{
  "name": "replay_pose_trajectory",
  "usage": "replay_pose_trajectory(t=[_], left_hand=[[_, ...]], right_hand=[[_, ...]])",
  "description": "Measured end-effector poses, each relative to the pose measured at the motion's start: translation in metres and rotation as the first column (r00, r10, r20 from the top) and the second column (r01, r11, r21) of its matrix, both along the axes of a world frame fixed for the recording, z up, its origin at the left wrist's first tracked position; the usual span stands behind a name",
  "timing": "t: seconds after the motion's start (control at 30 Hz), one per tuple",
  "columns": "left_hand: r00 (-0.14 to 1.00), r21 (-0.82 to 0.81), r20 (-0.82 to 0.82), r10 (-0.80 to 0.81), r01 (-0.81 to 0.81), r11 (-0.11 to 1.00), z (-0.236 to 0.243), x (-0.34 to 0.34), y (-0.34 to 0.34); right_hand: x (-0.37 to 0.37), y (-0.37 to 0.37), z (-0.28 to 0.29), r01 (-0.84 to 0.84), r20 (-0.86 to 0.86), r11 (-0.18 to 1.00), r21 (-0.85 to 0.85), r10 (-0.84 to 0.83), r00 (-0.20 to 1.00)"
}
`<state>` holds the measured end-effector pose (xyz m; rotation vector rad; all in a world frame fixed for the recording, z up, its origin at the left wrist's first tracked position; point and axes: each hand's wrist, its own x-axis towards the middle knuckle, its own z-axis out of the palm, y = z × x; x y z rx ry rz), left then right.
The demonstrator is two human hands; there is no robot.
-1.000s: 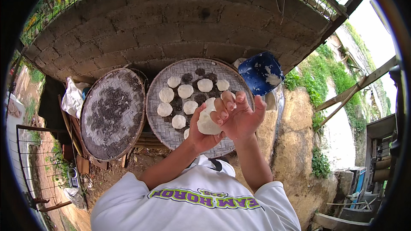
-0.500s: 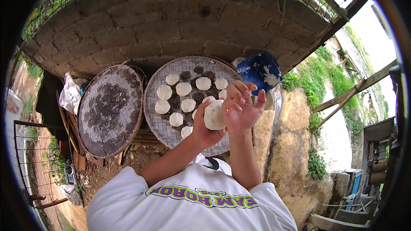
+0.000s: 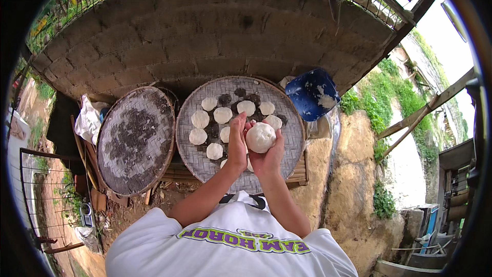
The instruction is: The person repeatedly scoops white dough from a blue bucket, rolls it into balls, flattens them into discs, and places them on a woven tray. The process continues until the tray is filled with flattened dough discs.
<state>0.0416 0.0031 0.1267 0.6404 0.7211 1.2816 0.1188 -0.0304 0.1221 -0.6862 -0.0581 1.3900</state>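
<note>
A large white dough ball point(image 3: 260, 138) rests in my right hand point(image 3: 269, 163), whose palm and fingers cup it from below and from the right. Upright at the ball's left side is my left hand point(image 3: 236, 145), fingers stretched out and the palm turned toward the ball; whether it touches the ball I cannot tell. Beneath both hands lies a round woven tray point(image 3: 190, 157) with dark patches. Several smaller white dough lumps point(image 3: 200, 119) are spread over it, and some are partly hidden behind my hands.
A second round woven tray point(image 3: 134, 141), darkly stained, leans at the left. The blue plastic container point(image 3: 302, 88) at the tray's far right has white dough residue inside. Behind stands a block wall point(image 3: 205, 31). White plastic sacking point(image 3: 88, 121) lies far left.
The dough ball has passed from my left hand into my right. My right hand has come down and turned under it, while my left fingers have straightened beside it. The view has shifted slightly.
</note>
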Motion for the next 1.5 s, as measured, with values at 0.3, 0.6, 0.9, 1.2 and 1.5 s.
replay_pose_trajectory(t=[0.3,0.6,0.9,1.2,1.5], left_hand=[[0.979,-0.022,-0.199,-0.040,0.036,0.999,-0.013,0.007,0.036],[0.859,-0.210,0.269,-0.435,0.493,0.844,-0.025,-0.007,0.027],[0.948,-0.336,0.228,-0.223,0.291,0.896,-0.022,0.006,0.028],[0.966,-0.500,0.103,-0.235,0.255,0.828,-0.053,0.021,0.068],[0.813,-0.646,0.532,-0.235,0.570,0.508,-0.203,-0.060,0.140]], right_hand=[[0.028,0.015,-0.017,-0.224,0.188,0.973,-0.045,0.229,0.955],[0.017,0.004,-0.028,0.163,0.636,0.943,0.291,-0.318,0.703],[0.021,0.007,-0.015,0.105,0.321,0.994,-0.004,-0.098,0.942],[0.036,0.042,-0.025,-0.012,0.520,0.997,-0.081,0.053,0.852],[0.109,-0.035,-0.148,-0.028,0.654,0.965,-0.261,0.198,0.730]])
